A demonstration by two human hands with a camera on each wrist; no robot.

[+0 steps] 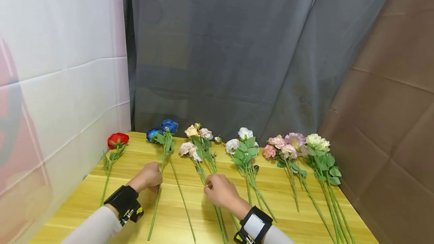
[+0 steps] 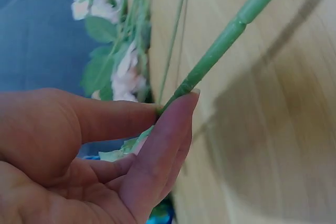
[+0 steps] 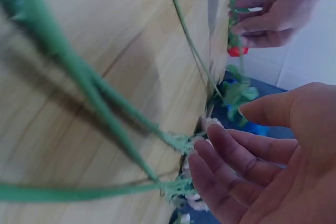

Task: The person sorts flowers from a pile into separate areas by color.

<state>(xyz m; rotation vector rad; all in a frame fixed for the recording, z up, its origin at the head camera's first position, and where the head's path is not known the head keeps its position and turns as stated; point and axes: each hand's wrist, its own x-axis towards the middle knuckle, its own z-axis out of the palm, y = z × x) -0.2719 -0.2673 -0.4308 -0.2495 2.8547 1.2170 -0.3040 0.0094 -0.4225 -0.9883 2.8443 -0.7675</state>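
Note:
My left hand (image 1: 149,176) pinches the green stem (image 2: 218,48) of a blue rose (image 1: 169,125) between thumb and fingers, its lower end slanting toward the front. Another blue rose (image 1: 153,134) lies beside that bloom, and a bare stem (image 1: 183,195) runs down to its right. My right hand (image 1: 222,191) is over the stems of the cream and pale pink flowers (image 1: 194,150). In the right wrist view its fingers (image 3: 231,166) are loosely bent, apart from the thumb, with nothing between them; several green stems (image 3: 100,93) pass in front of the fingertips.
A red rose (image 1: 118,140) lies at the left. Right of centre are white flowers (image 1: 245,134), then pink and mauve ones (image 1: 295,141) and pale green-white ones (image 1: 317,142). Grey cloth (image 1: 217,55) hangs behind the wooden table (image 1: 118,183), with a white sheet left and a brown one right.

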